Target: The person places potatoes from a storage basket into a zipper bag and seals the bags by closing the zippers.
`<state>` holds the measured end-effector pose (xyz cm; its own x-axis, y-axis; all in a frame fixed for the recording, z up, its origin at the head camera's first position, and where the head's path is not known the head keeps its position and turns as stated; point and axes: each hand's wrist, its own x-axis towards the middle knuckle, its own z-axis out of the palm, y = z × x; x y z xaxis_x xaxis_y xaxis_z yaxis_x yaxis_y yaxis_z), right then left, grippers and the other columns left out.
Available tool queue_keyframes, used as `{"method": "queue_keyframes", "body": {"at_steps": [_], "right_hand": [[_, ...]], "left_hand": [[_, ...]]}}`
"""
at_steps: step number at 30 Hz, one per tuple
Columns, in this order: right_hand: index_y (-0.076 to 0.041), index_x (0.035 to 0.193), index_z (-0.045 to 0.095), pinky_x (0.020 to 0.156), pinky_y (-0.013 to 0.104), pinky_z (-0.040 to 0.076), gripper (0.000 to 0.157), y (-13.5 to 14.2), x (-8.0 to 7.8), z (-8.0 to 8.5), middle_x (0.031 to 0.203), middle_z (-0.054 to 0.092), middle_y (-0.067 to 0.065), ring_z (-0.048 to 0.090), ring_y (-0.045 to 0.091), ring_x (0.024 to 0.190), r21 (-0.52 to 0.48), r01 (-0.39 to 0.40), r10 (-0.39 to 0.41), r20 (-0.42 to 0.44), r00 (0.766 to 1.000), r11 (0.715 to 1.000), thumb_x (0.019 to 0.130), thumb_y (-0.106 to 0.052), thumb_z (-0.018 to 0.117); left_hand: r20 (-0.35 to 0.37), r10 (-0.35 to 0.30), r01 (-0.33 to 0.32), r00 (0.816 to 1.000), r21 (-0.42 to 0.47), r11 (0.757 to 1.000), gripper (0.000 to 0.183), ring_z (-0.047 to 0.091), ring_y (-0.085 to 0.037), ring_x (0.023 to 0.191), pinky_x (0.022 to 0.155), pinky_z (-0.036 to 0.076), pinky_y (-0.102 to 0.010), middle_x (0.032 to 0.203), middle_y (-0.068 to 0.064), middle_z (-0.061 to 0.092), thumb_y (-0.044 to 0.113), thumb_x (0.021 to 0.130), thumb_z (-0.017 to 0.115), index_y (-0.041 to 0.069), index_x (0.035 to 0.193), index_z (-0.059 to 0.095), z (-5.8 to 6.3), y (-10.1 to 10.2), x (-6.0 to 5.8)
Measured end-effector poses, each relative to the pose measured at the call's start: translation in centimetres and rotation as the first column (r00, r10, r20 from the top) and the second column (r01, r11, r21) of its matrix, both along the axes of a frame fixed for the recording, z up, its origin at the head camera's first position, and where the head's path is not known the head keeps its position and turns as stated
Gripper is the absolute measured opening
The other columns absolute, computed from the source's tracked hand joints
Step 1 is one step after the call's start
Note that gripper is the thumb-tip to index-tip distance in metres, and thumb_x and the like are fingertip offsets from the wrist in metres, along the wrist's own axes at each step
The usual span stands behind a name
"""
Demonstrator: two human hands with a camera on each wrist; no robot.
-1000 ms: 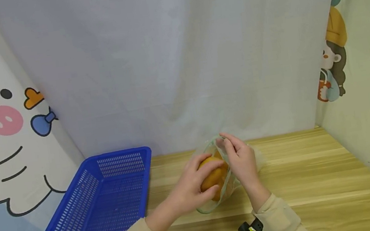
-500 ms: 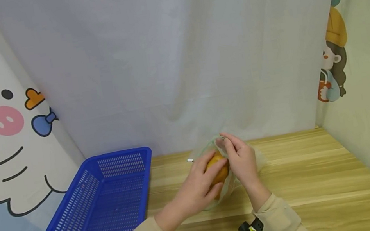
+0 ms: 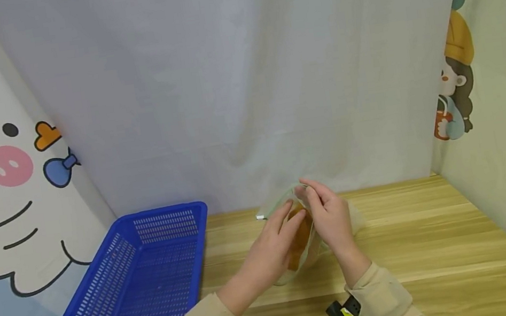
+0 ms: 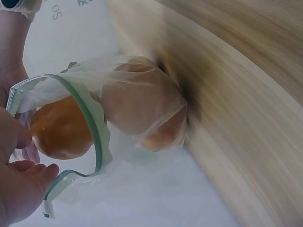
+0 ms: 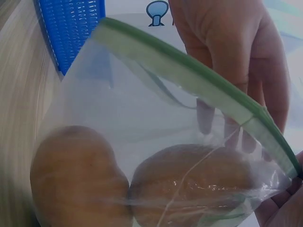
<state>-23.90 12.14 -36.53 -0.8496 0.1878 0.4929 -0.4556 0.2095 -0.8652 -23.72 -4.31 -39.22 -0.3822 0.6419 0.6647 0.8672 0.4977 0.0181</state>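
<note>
A clear zip bag with a green rim lies on its side, mouth toward the left. My right hand pinches the upper rim between thumb and fingers. My left hand is at the mouth, its fingers extended past the rim and seen through the plastic in the right wrist view. Just inside the mouth is a glossy brown bun, with the left fingertips beside it. Deeper in the bag are more brown buns, pressed against each other and blurred by the plastic. The left palm hides part of the mouth in the head view.
A blue plastic basket with slotted walls stands on the wooden table, left of the hands. A pale curtain hangs behind the table, and printed cloths hang at both sides. A white slider sits at the rim's far end.
My left hand has moved right and pushed the bun deeper into the bag mouth; its fingers have straightened off it. My right hand has stayed on the rim.
</note>
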Motion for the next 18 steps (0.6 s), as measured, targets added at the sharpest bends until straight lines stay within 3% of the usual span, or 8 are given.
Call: {"method": "queue_keyframes", "body": {"at_steps": [1, 4, 8, 14, 18], "right_hand": [[-0.002, 0.129, 0.065, 0.085, 0.022, 0.054, 0.032, 0.0, 0.0, 0.0, 0.115, 0.070, 0.017, 0.067, 0.027, 0.108, 0.003, 0.003, -0.003, 0.001, 1.000, 1.000, 0.106, -0.016, 0.047], [-0.003, 0.129, 0.065, 0.065, 0.018, 0.054, 0.032, 0.1, 0.0, 0.0, 0.115, 0.070, 0.016, 0.068, 0.028, 0.106, 0.020, 0.017, -0.017, 0.000, 1.000, 1.000, 0.106, -0.017, 0.047], [-0.003, 0.129, 0.065, 0.040, 0.022, 0.032, 0.032, 0.1, -0.1, 0.0, 0.114, 0.070, 0.015, 0.070, 0.032, 0.096, 0.045, 0.038, -0.038, -0.002, 0.999, 0.998, 0.106, -0.017, 0.047], [-0.002, 0.129, 0.065, 0.047, 0.021, 0.038, 0.032, 0.1, -0.1, 0.1, 0.115, 0.070, 0.015, 0.070, 0.032, 0.096, 0.059, 0.053, -0.053, 0.002, 0.999, 0.997, 0.106, -0.017, 0.047], [-0.004, 0.129, 0.065, 0.046, 0.022, 0.037, 0.032, 0.1, -0.1, 0.3, 0.116, 0.070, 0.014, 0.067, 0.023, 0.065, 0.067, 0.066, -0.067, 0.019, 0.998, 0.996, 0.106, -0.018, 0.047]], "left_hand": [[-0.005, 0.000, 0.000, 1.000, 0.006, 1.000, 0.062, 0.043, -0.038, 0.134, 0.101, 0.047, -0.041, 0.143, -0.028, 0.043, -0.020, 0.081, 0.063, 0.001, 0.138, 0.049, 0.0, 0.0, 0.0], [-0.016, -0.009, 0.009, 1.000, 0.018, 1.000, 0.057, 0.045, -0.038, 0.133, 0.102, 0.046, -0.040, 0.142, -0.028, 0.044, -0.017, 0.083, 0.064, 0.001, 0.136, 0.052, 0.2, 0.0, 0.0], [0.004, -0.037, 0.037, 0.999, 0.039, 0.999, 0.051, 0.044, -0.037, 0.134, 0.105, 0.044, -0.040, 0.143, -0.028, 0.044, -0.011, 0.087, 0.066, -0.001, 0.135, 0.053, 0.3, -0.3, 0.3], [0.043, -0.061, 0.058, 0.997, 0.087, 0.995, 0.054, 0.047, -0.035, 0.130, 0.101, 0.048, -0.038, 0.145, -0.026, 0.044, -0.010, 0.085, 0.068, -0.001, 0.136, 0.053, 0.6, -0.9, 0.9], [0.039, -0.060, 0.055, 0.997, 0.121, 0.991, 0.053, 0.051, -0.035, 0.127, 0.097, 0.050, -0.036, 0.143, -0.025, 0.046, -0.010, 0.084, 0.068, -0.001, 0.135, 0.054, 0.8, -1.2, 1.1]]}}
